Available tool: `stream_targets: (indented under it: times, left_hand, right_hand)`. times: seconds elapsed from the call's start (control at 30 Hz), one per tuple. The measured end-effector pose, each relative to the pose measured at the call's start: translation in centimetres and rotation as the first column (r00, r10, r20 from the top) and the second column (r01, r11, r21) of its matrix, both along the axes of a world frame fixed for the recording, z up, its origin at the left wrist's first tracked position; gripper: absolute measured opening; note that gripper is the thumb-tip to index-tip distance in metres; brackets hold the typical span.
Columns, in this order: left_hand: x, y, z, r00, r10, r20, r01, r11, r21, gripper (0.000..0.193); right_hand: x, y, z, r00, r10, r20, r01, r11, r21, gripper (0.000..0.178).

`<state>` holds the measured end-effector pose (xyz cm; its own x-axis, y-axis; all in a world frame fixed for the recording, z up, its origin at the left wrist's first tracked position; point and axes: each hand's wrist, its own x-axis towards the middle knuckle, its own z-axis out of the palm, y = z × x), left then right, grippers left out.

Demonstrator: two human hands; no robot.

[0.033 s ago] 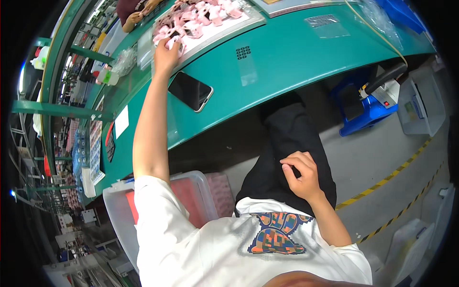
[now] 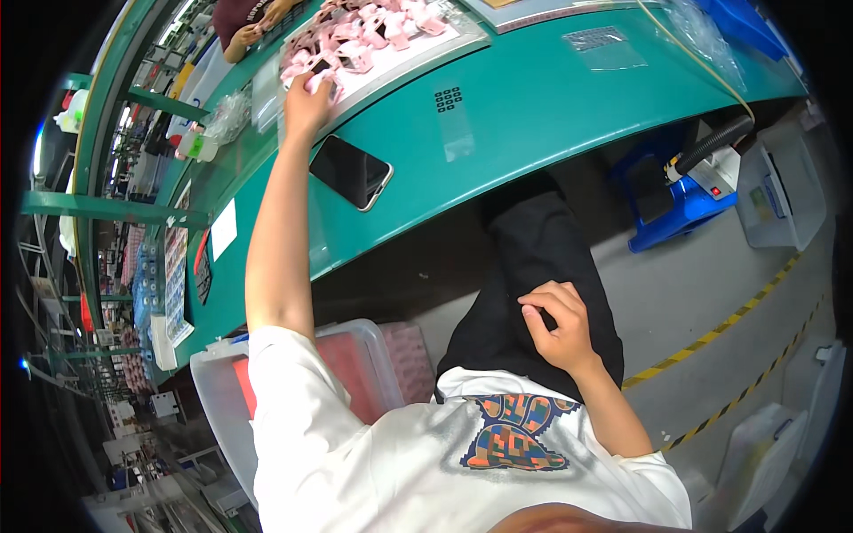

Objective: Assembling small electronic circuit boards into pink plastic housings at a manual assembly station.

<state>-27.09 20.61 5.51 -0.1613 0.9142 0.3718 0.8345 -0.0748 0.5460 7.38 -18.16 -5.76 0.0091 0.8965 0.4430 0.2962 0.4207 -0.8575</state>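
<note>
My left hand (image 2: 306, 107) reaches to the near left corner of a pale tray (image 2: 391, 78) on the green table. Its fingers are closed on a pink piece (image 2: 332, 87), partly hidden by the hand. Many similar pink pieces (image 2: 382, 34) with small dark faces, somewhat like children's watches, lie heaped in the tray. A dark-screened phone (image 2: 353, 172) lies on the table just to the right of my left wrist. My right hand (image 2: 560, 327) rests on my thigh with fingers curled, thumb tip close to the index fingertip; nothing shows in it.
A sheet of small dark rings (image 2: 449, 99) and a clear plastic bag (image 2: 604, 46) lie on the table (image 2: 515, 107). A green frame post (image 2: 102, 204) stands at left. Another person's hands (image 2: 253, 29) work beyond. A blue stool (image 2: 680, 215) and plastic bins (image 2: 360, 342) stand below.
</note>
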Motion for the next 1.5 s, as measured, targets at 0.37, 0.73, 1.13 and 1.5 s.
stream_targets:
  times: [0.37, 0.73, 1.13, 1.5]
  left_hand:
    - [-5.1, -20.2, 10.4, 0.939, -0.071, -0.335, 0.077, 0.997, 0.005, 0.029]
    - [-22.4, -81.2, 9.8, 0.646, 0.686, -0.335, -0.685, 0.327, -0.651, 0.027]
    - [-9.7, -86.3, 0.5, 0.286, 0.951, -0.118, -0.164, -0.072, -0.984, 0.073]
    - [-10.0, -77.9, -0.5, 0.543, 0.828, -0.140, -0.327, 0.054, -0.944, 0.059]
  right_hand:
    - [0.7, 3.1, 2.8, 0.983, 0.167, -0.080, -0.165, 0.986, 0.032, 0.016]
    - [1.5, 2.7, 1.1, 0.826, 0.496, 0.268, -0.457, 0.867, -0.198, 0.013]
    - [4.5, 1.7, 0.1, 0.792, 0.424, 0.439, -0.379, 0.905, -0.191, 0.017]
    - [4.8, 1.3, 0.3, 0.841, 0.362, 0.403, -0.321, 0.932, -0.168, 0.016]
